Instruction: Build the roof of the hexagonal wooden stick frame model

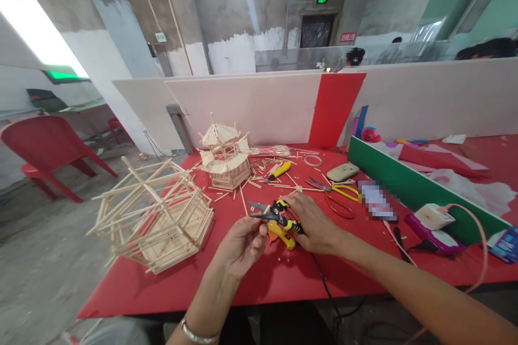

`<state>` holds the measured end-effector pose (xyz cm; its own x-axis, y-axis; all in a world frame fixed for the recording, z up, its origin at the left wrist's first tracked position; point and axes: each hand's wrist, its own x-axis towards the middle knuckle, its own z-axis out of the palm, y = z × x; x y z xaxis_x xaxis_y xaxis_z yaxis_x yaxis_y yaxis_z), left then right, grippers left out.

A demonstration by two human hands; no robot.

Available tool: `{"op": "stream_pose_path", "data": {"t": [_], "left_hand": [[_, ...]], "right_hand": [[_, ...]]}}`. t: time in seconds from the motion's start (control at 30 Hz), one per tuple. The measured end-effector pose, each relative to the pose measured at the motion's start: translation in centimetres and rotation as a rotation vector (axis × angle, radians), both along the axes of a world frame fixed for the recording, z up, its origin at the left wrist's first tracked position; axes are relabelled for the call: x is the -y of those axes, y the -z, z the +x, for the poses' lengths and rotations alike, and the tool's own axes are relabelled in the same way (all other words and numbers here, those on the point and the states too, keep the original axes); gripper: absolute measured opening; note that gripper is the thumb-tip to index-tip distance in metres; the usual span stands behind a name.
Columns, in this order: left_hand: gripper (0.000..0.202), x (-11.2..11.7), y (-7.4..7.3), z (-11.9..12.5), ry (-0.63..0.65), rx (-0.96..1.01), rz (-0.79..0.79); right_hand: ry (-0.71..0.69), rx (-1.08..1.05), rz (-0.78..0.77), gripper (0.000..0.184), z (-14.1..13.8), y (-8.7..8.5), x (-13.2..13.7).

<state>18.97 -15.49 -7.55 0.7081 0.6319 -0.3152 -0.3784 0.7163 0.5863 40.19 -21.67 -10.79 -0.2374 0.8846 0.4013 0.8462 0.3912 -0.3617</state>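
While the right grip [313,222] clasps the shears [279,208], the left grip [242,245] curls at their parted blades [262,216], its hold unclear.

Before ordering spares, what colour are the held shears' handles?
The handles are yellow and black; see the head view.

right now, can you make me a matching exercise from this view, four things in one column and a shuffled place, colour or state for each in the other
1. cutters
2. long board on the right
3. open stick frame
4. plastic chair

a. at the left end of the table
b. in the grip of the right hand
c. red, standing on the floor
d. green

Pairs: 1-b, 2-d, 3-a, 4-c
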Motion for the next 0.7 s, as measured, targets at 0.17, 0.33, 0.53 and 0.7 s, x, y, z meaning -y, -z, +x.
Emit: {"op": "stream_pose_path", "data": {"t": [0.17,0.33,0.53,0.7], "left_hand": [[0.03,0.9,-0.1,0.4,-0.206,-0.076,0.25],[0.02,1.6,-0.2,0.8,-0.535,-0.296,0.75],[0.011,1.7,-0.2,0.5,-0.677,-0.447,0.92],[0.011,1.7,0.4,0.7,-0.715,-0.485,0.933]], "right_hand": [[0.041,-0.039,0.022,0.075,-1.0,-0.3,0.4],[0.081,-0.107,-0.012,0.08,-2.6,0.2,0.9],[0.071,-0.182,-0.058,0.08,-3.8,0.6,1.4],[0.083,-0.223,-0.146,0.067,-4.4,0.3,1.2]]}}
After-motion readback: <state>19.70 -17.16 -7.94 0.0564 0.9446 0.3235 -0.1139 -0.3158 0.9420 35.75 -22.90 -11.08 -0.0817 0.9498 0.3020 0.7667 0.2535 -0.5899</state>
